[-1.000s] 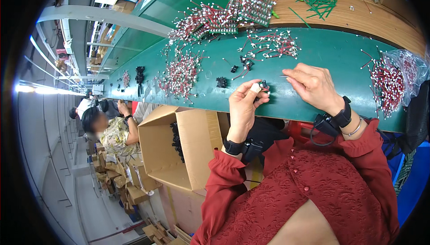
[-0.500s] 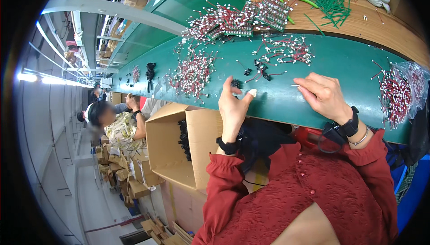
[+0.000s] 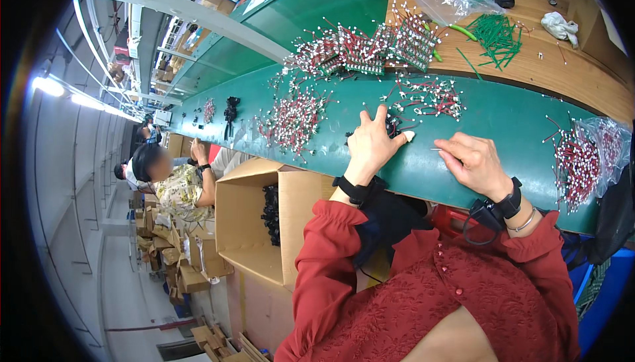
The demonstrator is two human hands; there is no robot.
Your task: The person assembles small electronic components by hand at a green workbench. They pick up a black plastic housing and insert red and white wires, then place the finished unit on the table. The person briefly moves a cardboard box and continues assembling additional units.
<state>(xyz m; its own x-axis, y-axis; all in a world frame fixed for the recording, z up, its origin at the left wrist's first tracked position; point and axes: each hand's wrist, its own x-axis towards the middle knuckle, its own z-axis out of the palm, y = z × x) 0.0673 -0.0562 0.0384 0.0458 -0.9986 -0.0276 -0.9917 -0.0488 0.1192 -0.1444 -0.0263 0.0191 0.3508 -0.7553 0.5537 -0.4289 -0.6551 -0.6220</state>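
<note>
My left hand (image 3: 374, 141) reaches palm down over the green work surface (image 3: 423, 171), fingers apart, a white wrap on the thumb tip. Its fingertips are at a few small black parts (image 3: 393, 125) with red wires; the hand hides some of them, and whether it touches them I cannot tell. To the right, my right hand (image 3: 477, 166) is closed in a pinch round a thin, pointed metal tool (image 3: 436, 149), its tip toward the left hand. Just beyond lies a loose group of short red wires with white connectors (image 3: 433, 99).
A larger wire heap (image 3: 293, 122) lies left, with wired circuit boards (image 3: 357, 51) behind it. Bagged wires (image 3: 582, 170) are at the right. Green sticks (image 3: 496, 38) lie on a wooden table. An open cardboard box (image 3: 254, 263) stands below the edge. Co-workers (image 3: 182, 183) sit farther left.
My left hand has moved right and away from me, onto the black parts with red wires. The right hand keeps its pinch on the metal tool, nearly in place. The view has shifted slightly.
</note>
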